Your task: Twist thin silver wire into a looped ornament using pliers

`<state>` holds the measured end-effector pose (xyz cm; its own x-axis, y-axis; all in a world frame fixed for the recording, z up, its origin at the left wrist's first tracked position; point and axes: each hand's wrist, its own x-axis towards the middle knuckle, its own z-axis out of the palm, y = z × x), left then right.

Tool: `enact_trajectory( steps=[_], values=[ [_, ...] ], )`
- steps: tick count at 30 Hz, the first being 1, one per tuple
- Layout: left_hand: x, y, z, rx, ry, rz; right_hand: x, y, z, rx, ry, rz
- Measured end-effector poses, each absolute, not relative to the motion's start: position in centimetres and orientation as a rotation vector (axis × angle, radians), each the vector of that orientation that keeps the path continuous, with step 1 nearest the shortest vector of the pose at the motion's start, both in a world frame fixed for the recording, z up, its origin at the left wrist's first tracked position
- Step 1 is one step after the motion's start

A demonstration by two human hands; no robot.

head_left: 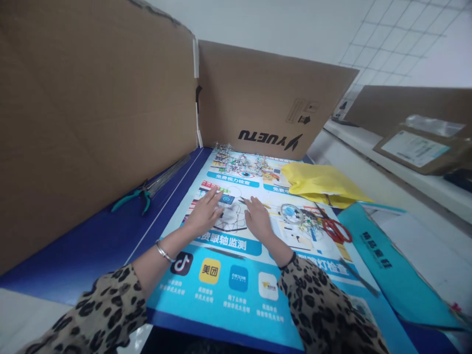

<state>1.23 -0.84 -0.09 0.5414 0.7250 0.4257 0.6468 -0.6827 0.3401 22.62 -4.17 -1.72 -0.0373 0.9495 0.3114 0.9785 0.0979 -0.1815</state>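
Observation:
My left hand (204, 211) lies on the printed sheet with its fingers stretched out and apart, holding nothing that I can see. My right hand (261, 221) rests opposite, thumb and fingers apart; a small dark tip shows by its fingertips, too small to name. Between both hands lies a loose shape of thin wire (231, 219), hard to tell from the print beneath. Right of my right hand are a round coil of wire (291, 213) and red-handled scissors (336, 231).
Tangled wire with small coloured bits (243, 163) lies at the back. Teal-handled pliers (134, 197) and a bundle of thin rods (167, 174) are at left. A yellow bag (320, 181) and a teal box (376, 255) lie right. Cardboard walls (265, 93) stand behind.

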Motion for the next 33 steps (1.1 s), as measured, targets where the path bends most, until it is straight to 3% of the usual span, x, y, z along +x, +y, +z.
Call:
enact_trajectory(
  steps=[10, 17, 25, 33],
  values=[
    [5.1, -3.7, -0.9, 2.957, 0.895, 0.245, 23.2, -4.0, -1.8, -1.986, -2.102, -0.106],
    [4.0, -4.0, -0.5, 2.935, 0.926, 0.196, 23.0, -4.1, -1.6, -2.031, -2.134, -0.171],
    [0.3, -0.3, -1.3, 2.759, 1.446, 0.172, 23.1, -4.1, -2.0, -2.02, -2.106, -0.185],
    [0.4, 2.3, -1.5, 2.75, 1.516, 0.301, 21.4, -3.4, -0.4, -1.832, -2.22, -0.239]
  ],
)
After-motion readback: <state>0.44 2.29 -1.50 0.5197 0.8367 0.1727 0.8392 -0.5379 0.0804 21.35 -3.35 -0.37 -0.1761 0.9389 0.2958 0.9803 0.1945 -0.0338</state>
